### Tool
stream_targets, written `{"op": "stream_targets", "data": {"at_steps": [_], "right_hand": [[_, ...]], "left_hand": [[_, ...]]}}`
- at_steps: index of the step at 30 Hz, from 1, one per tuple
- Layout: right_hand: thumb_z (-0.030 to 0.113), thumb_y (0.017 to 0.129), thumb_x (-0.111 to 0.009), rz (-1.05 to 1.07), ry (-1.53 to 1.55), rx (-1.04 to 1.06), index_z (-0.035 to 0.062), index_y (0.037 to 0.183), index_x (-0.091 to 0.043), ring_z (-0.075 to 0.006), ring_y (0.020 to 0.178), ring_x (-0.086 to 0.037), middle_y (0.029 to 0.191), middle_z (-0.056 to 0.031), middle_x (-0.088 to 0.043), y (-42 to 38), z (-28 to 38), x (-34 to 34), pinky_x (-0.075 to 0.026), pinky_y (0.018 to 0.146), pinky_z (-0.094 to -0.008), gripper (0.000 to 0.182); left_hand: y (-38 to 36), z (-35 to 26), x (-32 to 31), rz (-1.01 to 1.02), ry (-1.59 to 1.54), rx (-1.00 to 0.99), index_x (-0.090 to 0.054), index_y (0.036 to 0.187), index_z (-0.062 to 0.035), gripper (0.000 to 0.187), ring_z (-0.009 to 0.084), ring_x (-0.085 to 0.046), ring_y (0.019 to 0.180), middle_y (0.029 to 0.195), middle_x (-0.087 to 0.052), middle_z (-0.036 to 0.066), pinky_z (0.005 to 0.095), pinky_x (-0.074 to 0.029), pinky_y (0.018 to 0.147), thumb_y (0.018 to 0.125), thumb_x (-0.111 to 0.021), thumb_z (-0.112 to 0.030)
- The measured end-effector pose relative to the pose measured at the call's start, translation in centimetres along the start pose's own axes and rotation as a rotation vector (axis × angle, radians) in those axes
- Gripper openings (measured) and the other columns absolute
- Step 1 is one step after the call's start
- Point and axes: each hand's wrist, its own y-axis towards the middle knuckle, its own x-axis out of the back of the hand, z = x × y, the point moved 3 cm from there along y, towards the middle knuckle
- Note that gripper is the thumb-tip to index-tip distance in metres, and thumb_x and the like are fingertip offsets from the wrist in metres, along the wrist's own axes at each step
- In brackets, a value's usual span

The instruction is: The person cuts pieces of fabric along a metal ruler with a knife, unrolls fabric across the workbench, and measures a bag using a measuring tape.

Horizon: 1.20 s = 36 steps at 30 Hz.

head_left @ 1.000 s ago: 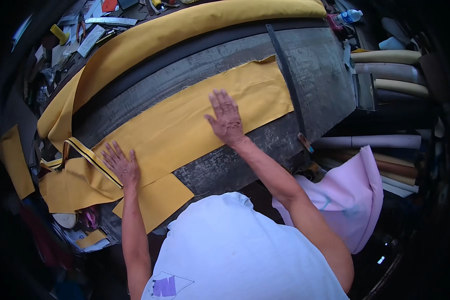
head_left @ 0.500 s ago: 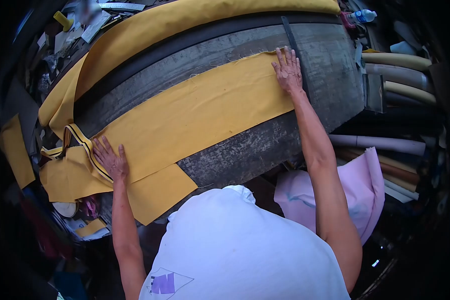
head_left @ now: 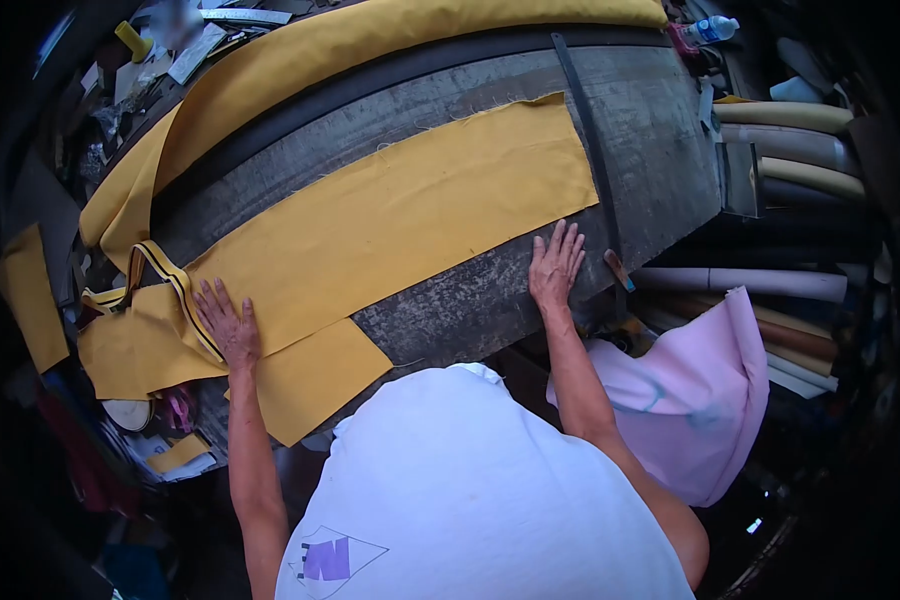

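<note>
A long yellow fabric strip [head_left: 400,220] lies flat across the dark worktable [head_left: 460,310]. My left hand [head_left: 228,325] rests open on its left end, beside a striped band [head_left: 177,285] in dark and pale colours. Under and around that hand lie further yellow fabric pieces [head_left: 320,375]. Just below the strip's right end, my right hand [head_left: 557,265] is open over the bare table surface, fingers pointing up toward the fabric edge. To its right are a long dark metal ruler [head_left: 588,130] and a small tool [head_left: 618,270] with a brownish handle, perhaps a cutter.
A roll of yellow fabric [head_left: 370,40] runs along the table's far side. Several material rolls [head_left: 790,150] stack at the right, with pink material [head_left: 685,410] draped below. A water bottle [head_left: 710,30] lies at the upper right. Scraps and a yellow spool [head_left: 133,42] crowd the upper left.
My right hand has come off the strip's far right corner and moved down toward me, to below its near edge. My left hand stays in place. The small tool now shows.
</note>
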Motion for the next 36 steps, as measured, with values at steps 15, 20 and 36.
{"op": "stream_targets", "data": {"at_steps": [15,20,36], "right_hand": [[0.02,0.091,-0.065,0.813,0.821,0.328,-0.007,0.127,-0.056,-0.027,0.096,-0.07,0.105,-0.02,-0.07,-18.6,19.6,1.3,-0.055,0.083,-0.0357,0.046],[0.028,0.085,-0.072,0.83,0.719,0.158,-0.0053,0.121,-0.06,-0.0236,0.093,-0.067,0.102,-0.0157,-0.07,-18.8,21.5,0.5,-0.052,0.084,-0.035,0.051],[0.02,0.083,-0.07,0.612,0.747,0.284,-0.0027,0.115,-0.056,-0.0243,0.08,-0.067,0.09,-0.0151,-0.068,-19.3,23.4,-0.8,-0.053,0.074,-0.0369,0.042]], "left_hand": [[-25.0,4.3,5.1,-0.023,-0.346,1.073,-0.049,0.129,0.0062,0.056,0.0381,-0.052,0.114,0.117,-0.055,0.022,0.0474,-0.041,0.099,0.085,-0.069,-0.022],[-24.0,4.1,3.2,0.027,-0.566,1.142,-0.055,0.12,0.0068,0.05,0.0392,-0.055,0.109,0.108,-0.061,0.023,0.0481,-0.042,0.098,0.083,-0.071,-0.023],[-22.3,3.2,4.2,0.108,-0.754,0.876,-0.059,0.106,0.0063,0.029,0.0446,-0.065,0.095,0.099,-0.067,0.027,0.0505,-0.05,0.084,0.089,-0.063,-0.017]]}}
